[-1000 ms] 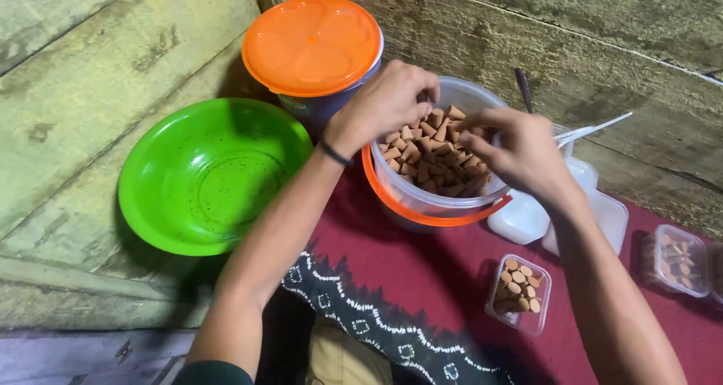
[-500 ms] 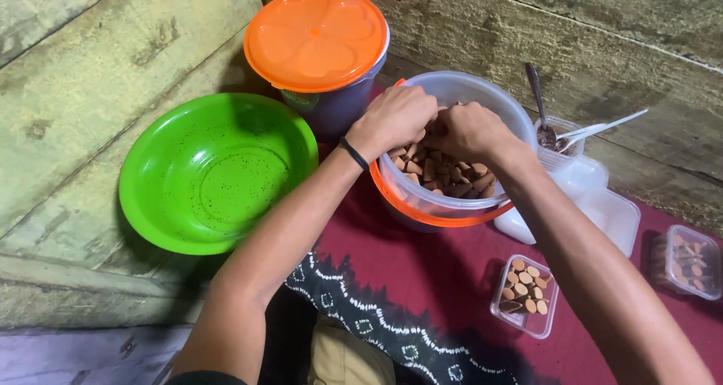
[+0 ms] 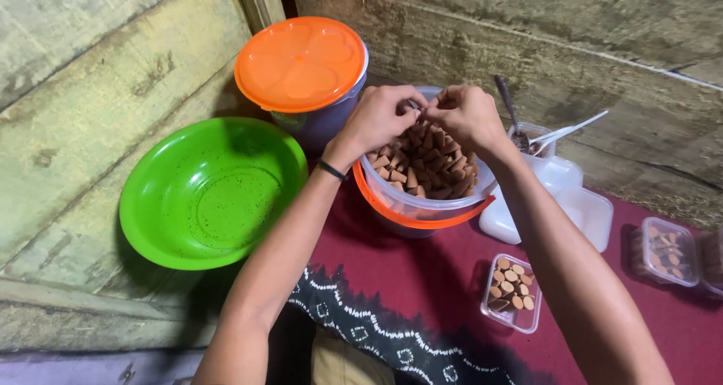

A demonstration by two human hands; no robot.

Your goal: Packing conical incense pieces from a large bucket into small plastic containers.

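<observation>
Scanning past the green bowl [image 3: 213,193], I see my left hand [image 3: 380,118] and right hand [image 3: 468,114] have lifted from digging and met above the bucket [image 3: 422,204] of brown pieces [image 3: 425,167], fingertips pinched together on something tiny.

Fingertips of left hand [image 3: 382,118] and right hand [image 3: 465,114] meet over the clear bucket [image 3: 422,204]; whatever they pinch is too small to tell. Hands hide the bucket's far rim and part of the brown pieces [image 3: 425,167]. Spoon bowls [image 3: 520,138] right of the right hand are sunk in a small tub, unclear. Far right, a clear box [image 3: 712,261] is cut off by the edge. Both elbows run off the bottom edge.
</observation>
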